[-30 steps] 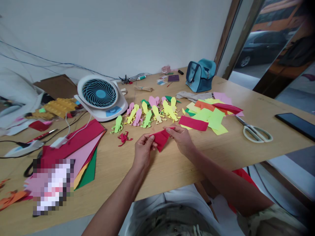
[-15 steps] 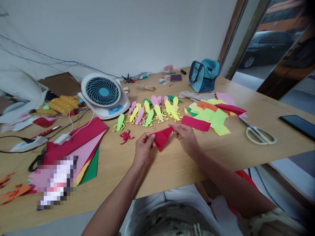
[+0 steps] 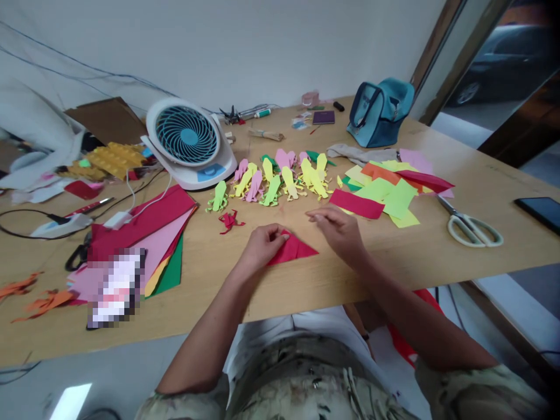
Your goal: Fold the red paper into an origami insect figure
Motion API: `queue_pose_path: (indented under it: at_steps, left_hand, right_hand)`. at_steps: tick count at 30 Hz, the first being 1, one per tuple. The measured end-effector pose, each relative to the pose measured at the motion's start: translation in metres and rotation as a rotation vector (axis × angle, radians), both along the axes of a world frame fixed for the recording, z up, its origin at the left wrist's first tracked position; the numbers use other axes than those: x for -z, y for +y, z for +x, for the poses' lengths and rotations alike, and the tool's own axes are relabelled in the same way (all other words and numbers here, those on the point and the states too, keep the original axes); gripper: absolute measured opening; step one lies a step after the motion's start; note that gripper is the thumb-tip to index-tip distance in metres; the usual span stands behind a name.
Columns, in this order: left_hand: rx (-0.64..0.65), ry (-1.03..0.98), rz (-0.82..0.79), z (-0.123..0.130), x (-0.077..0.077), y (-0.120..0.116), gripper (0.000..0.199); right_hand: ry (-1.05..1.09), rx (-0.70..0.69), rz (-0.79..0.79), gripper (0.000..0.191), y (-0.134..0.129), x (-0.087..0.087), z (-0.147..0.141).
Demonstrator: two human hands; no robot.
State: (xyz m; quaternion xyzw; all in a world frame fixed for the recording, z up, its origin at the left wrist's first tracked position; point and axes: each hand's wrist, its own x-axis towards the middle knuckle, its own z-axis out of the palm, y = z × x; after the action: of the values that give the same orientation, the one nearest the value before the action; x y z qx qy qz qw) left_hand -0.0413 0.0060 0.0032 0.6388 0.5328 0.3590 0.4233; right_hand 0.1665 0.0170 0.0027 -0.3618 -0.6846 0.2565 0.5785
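A wooden table [image 3: 306, 286] stands against a pale wall [image 3: 262, 52], its right end near a car [image 3: 507, 64].

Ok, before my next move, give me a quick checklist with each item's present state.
1. Left grip on the folded red paper: ok.
2. Right grip on that paper: not ok, it is apart from it.
3. Scissors clear of both grips: ok, off to the right.
4. Small red paper figure clear of the left grip: ok.
5. Folded edges lined up exactly: cannot tell, too small to judge.
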Motion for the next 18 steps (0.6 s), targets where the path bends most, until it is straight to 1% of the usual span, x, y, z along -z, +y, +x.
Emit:
queue_pose_path:
  at_steps: [2, 4, 6, 8, 11, 14, 18]
  left_hand:
    - [0.038, 0.179, 0.093, -0.001, 0.008, 0.0, 0.01]
    - [0.04, 0.29, 0.178, -0.001, 0.015, 0.0, 0.017]
    - [0.042, 0.395, 0.276, 0.001, 0.02, -0.001, 0.024]
    - [0.053, 0.526, 0.381, 0.003, 0.023, -0.002, 0.025]
    - [0.124, 0.645, 0.462, 0.004, 0.026, -0.005, 0.019]
    - [0.199, 0.676, 0.495, 0.002, 0.03, -0.011, 0.025]
    - [0.217, 0.728, 0.586, -0.006, 0.037, -0.022, 0.031]
  right_hand:
    - [-0.243, -0.115, 0.089, 0.022, -0.008, 0.005, -0.002]
    - [-0.466, -0.204, 0.132, 0.028, -0.014, 0.014, -0.002]
    - [-0.666, -0.254, 0.132, 0.033, -0.018, 0.023, 0.001]
    - [-0.809, -0.291, 0.118, 0.037, -0.018, 0.029, 0.005]
    - [-0.87, -0.365, 0.121, 0.041, -0.014, 0.031, 0.013]
    - [-0.844, -0.448, 0.139, 0.044, -0.003, 0.03, 0.019]
    - [-0.888, -0.478, 0.198, 0.044, 0.011, 0.031, 0.018]
